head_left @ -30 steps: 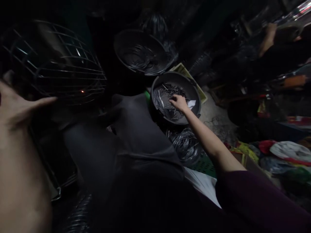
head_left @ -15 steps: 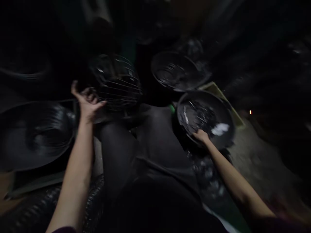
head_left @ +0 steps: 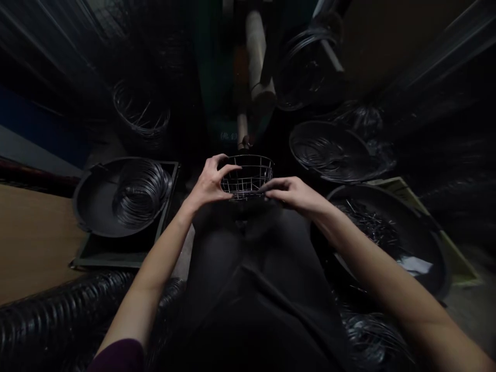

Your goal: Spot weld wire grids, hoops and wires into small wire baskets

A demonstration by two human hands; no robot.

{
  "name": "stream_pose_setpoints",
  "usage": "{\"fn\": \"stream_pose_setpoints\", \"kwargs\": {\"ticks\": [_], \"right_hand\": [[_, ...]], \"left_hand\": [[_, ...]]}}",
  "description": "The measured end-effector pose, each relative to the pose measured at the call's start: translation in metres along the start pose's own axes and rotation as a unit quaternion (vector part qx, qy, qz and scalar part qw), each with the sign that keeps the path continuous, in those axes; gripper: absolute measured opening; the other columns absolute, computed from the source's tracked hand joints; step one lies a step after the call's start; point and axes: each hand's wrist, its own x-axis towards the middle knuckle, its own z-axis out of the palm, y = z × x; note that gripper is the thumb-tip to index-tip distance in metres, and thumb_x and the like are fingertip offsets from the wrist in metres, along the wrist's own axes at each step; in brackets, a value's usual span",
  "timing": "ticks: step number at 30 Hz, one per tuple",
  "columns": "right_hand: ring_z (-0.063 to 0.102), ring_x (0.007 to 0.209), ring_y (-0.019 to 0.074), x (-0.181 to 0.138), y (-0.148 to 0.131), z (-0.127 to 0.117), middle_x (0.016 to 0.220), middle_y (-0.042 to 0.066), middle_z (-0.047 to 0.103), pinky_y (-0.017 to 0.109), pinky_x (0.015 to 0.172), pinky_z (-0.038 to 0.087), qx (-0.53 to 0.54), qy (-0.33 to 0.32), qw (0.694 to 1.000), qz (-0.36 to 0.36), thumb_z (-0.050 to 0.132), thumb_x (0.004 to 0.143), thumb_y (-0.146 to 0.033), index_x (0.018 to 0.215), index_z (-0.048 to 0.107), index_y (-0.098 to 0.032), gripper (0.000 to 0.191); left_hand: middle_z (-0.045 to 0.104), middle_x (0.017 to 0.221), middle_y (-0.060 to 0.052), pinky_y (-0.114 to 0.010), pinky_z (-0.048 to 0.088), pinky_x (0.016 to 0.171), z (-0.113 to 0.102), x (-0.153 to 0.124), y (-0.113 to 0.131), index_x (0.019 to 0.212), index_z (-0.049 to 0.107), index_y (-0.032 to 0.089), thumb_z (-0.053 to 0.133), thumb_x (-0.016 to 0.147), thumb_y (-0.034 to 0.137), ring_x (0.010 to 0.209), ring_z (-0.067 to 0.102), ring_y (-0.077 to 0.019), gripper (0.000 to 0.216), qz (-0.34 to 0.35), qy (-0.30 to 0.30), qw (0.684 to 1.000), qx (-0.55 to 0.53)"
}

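A small round wire basket (head_left: 248, 178) with thin metal bars sits in front of my knees, below a machine's pale cylindrical arm (head_left: 256, 49). My left hand (head_left: 211, 181) grips its left side, fingers over the rim and thumb low at the front. At the basket's right front edge, the thumb and fingers of my right hand (head_left: 292, 192) are pinched together. Whatever lies between those fingertips is too small and dark to make out. A wide dark basin (head_left: 430, 248) to the right holds many short metal pieces (head_left: 374, 225) and a white scrap (head_left: 414, 264).
On the left, a shallow basin (head_left: 95, 199) bears a stack of wire rings (head_left: 141, 194). Another basin (head_left: 296, 139) with wire rings stands at the back right. Bundled rings (head_left: 65, 310) lie at the lower left. A wooden panel (head_left: 31, 243) borders the left side.
My right hand has left the right basin and come to the basket. My left hand, spread beside the basket before, now holds it. The view has shifted.
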Motion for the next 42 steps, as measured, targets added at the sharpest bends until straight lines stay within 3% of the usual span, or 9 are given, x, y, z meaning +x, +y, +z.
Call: {"fn": "stream_pose_setpoints", "kwargs": {"ticks": [2, 4, 7, 10, 15, 27, 36, 42], "right_hand": [[0.064, 0.065, 0.0143, 0.014, -0.002, 0.008, 0.082, 0.004, 0.074, 0.026, 0.059, 0.047, -0.149, 0.048, 0.984, -0.086, 0.059, 0.080, -0.029, 0.094, 0.076, -0.018, 0.024], [0.070, 0.083, 0.0201, 0.019, 0.002, 0.015, 0.099, 0.007, 0.076, 0.029, 0.072, 0.051, -0.297, 0.081, 0.938, -0.158, 0.058, 0.085, -0.028, 0.105, 0.075, -0.018, 0.028], [0.071, 0.093, 0.0247, 0.017, 0.009, 0.023, 0.119, 0.009, 0.071, 0.031, 0.069, 0.052, -0.447, 0.070, 0.869, -0.203, 0.061, 0.088, -0.034, 0.128, 0.065, -0.018, 0.043], [0.072, 0.089, 0.0210, 0.016, 0.014, 0.027, 0.123, 0.006, 0.068, 0.027, 0.057, 0.048, -0.513, 0.084, 0.824, -0.227, 0.055, 0.093, -0.033, 0.133, 0.061, -0.023, 0.042], [0.072, 0.074, 0.0163, 0.020, 0.018, 0.025, 0.117, 0.002, 0.071, 0.026, 0.051, 0.042, -0.559, 0.116, 0.778, -0.261, 0.048, 0.096, -0.024, 0.127, 0.065, -0.026, 0.036], [0.071, 0.071, 0.0152, 0.033, 0.012, 0.009, 0.119, 0.000, 0.070, 0.025, 0.051, 0.041, -0.548, 0.121, 0.779, -0.281, 0.050, 0.093, -0.020, 0.125, 0.066, -0.029, 0.036], [0.072, 0.075, 0.0156, 0.049, -0.001, 0.000, 0.111, -0.002, 0.074, 0.025, 0.049, 0.035, -0.541, 0.128, 0.787, -0.266, 0.049, 0.097, -0.030, 0.122, 0.068, -0.031, 0.031], [0.072, 0.082, 0.0155, 0.048, -0.001, 0.000, 0.110, -0.002, 0.074, 0.024, 0.054, 0.041, -0.515, 0.136, 0.808, -0.252, 0.050, 0.097, -0.031, 0.123, 0.067, -0.032, 0.032]], "left_hand": [[0.040, 0.139, -0.010, -0.053, 0.040, 0.107, 0.000, 0.002, 0.005, 0.127, 0.058, 0.029, 0.085, 0.061, 0.032, 0.127, 0.043, -0.0339, 0.071, 0.004, -0.016, 1.000, 0.005], [0.041, 0.138, -0.011, -0.053, 0.041, 0.107, 0.000, 0.003, 0.007, 0.126, 0.058, 0.029, 0.084, 0.061, 0.031, 0.125, 0.044, -0.0335, 0.071, 0.005, -0.019, 1.000, -0.002], [0.041, 0.136, -0.011, -0.051, 0.040, 0.108, 0.000, 0.004, 0.007, 0.127, 0.059, 0.026, 0.085, 0.059, 0.029, 0.126, 0.044, -0.0334, 0.073, -0.003, -0.011, 1.000, -0.021], [0.041, 0.136, -0.011, -0.051, 0.040, 0.109, 0.003, 0.006, 0.007, 0.127, 0.059, 0.026, 0.086, 0.057, 0.028, 0.128, 0.043, -0.0344, 0.074, -0.015, -0.001, 0.999, -0.030], [0.040, 0.137, -0.012, -0.052, 0.040, 0.110, 0.007, 0.012, 0.006, 0.125, 0.059, 0.024, 0.085, 0.057, 0.025, 0.129, 0.043, -0.0346, 0.073, -0.025, 0.009, 0.999, -0.031], [0.040, 0.136, -0.012, -0.050, 0.040, 0.111, 0.000, 0.030, -0.003, 0.123, 0.058, 0.024, 0.084, 0.058, 0.026, 0.132, 0.042, -0.0333, 0.070, -0.022, 0.010, 0.998, -0.062], [0.042, 0.133, -0.011, -0.048, 0.042, 0.111, -0.006, 0.047, -0.012, 0.124, 0.058, 0.024, 0.083, 0.057, 0.024, 0.130, 0.044, -0.0316, 0.071, -0.021, 0.012, 0.998, -0.064], [0.047, 0.128, -0.009, -0.047, 0.041, 0.111, -0.009, 0.049, -0.016, 0.122, 0.059, 0.024, 0.086, 0.056, 0.032, 0.126, 0.048, -0.0306, 0.072, -0.018, 0.003, 0.998, -0.061]]}}
